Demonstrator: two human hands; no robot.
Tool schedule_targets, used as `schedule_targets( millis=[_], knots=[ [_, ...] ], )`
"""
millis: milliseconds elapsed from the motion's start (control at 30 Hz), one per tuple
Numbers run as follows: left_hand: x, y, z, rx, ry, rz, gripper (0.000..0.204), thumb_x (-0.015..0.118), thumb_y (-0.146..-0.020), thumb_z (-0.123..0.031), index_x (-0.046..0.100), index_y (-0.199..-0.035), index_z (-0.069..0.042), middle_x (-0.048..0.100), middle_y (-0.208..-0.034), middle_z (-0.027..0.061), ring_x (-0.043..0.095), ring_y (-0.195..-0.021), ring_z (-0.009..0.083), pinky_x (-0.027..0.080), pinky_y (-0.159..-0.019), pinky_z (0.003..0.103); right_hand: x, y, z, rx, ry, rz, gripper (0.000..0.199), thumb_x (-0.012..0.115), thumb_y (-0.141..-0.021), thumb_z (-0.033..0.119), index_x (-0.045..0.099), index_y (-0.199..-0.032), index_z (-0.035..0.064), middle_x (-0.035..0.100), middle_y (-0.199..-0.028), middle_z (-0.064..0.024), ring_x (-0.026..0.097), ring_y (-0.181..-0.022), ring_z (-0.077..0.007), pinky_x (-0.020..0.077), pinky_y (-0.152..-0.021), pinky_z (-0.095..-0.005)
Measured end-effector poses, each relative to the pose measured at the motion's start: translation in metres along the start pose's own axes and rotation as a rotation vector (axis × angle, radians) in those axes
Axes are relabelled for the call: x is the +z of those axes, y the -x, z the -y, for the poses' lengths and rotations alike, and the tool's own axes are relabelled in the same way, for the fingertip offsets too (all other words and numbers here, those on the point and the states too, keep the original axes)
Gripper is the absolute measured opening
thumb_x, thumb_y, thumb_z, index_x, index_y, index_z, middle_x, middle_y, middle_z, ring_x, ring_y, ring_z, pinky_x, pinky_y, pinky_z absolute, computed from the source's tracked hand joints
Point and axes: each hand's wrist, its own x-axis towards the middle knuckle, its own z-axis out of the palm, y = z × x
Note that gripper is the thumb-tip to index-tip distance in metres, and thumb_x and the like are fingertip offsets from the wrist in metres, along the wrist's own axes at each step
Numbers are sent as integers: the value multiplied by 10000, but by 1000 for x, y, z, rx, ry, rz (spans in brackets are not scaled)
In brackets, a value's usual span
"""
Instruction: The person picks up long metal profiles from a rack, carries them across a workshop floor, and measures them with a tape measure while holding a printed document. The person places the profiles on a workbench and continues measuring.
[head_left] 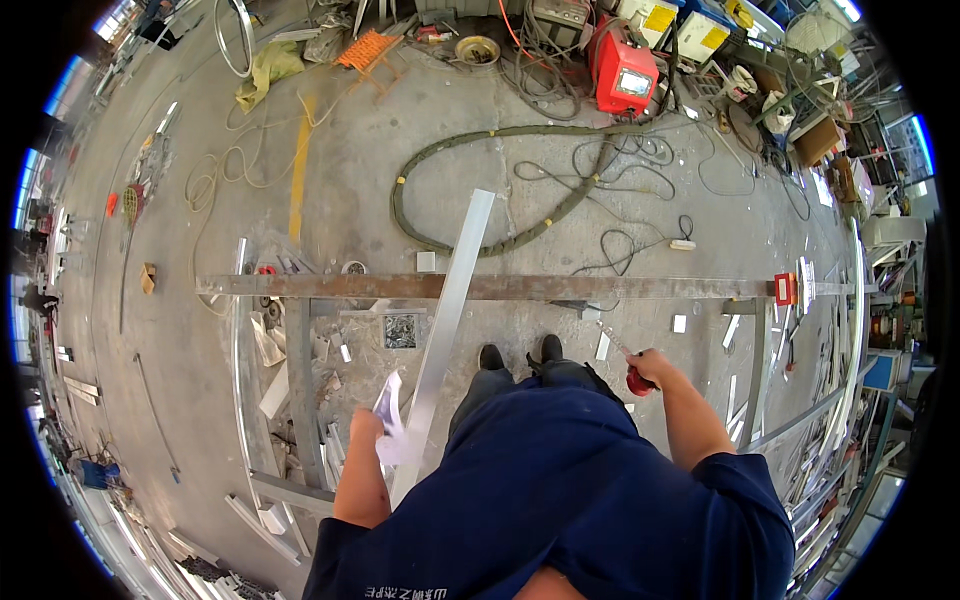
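Note:
In my left hand (367, 424) is a creased sheet of paper (393, 430), white with dark patches, gripped at its edge. My right hand (652, 366) is closed round a red tape measure (638, 382); a short length of its blade sticks out toward the frame ahead. Just right of the paper, a long silvery metal bar (452, 300) lies slantwise across a rusty steel beam (560, 287). The bar's near end passes beside my body, partly hidden by the paper and my shirt. Neither hand visibly grips the bar.
Steel legs (302, 375) support the beam. A thick sleeved cable (405, 165) loops over the floor beyond it, leading toward a red machine (625, 75). An orange stool (370, 50) stands farther left. Metal offcuts and a box of small parts (400, 331) lie about.

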Motion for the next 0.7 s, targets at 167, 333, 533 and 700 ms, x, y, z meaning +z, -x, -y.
schedule_targets(
  millis=[167, 333, 533, 700],
  knots=[
    [-29, 89, -21, -281, -73, 106, 324, 565, -793, -153, 652, -1077, -23, 621, -1154, 184, 588, -1101, 332, 485, -899, 401, 0, -47, 42, -92, 118, 17, 399, 612, -826, 385, 700, -786, -2, 656, -694, -151, 629, -606, -233, 492, -570, -370],
    [-1, 122, -11, -333, -138, 264, 318, 574, -800, -185, 665, -1072, -47, 626, -1160, 161, 596, -1094, 317, 491, -891, 397, 10, -101, 116, -478, 373, 101, 419, 549, -865, 390, 675, -798, -3, 648, -723, -202, 647, -672, -318, 499, -616, -424],
    [-19, 229, -43, -512, 32, 202, 298, 613, -776, -205, 684, -1021, -51, 648, -1098, 173, 623, -1049, 303, 506, -862, 405, 55, -175, 238, -475, 258, 109, 453, 511, -877, 446, 678, -864, 25, 654, -828, -223, 640, -792, -383, 496, -708, -451],
    [26, 304, -45, -653, -162, 463, 295, 643, -725, -154, 702, -1005, -82, 649, -1105, 158, 621, -1048, 306, 510, -855, 408, 77, -240, 323, -581, 247, 152, 462, 491, -894, 450, 670, -923, 25, 653, -885, -227, 629, -841, -408, 498, -736, -459]
  ],
)
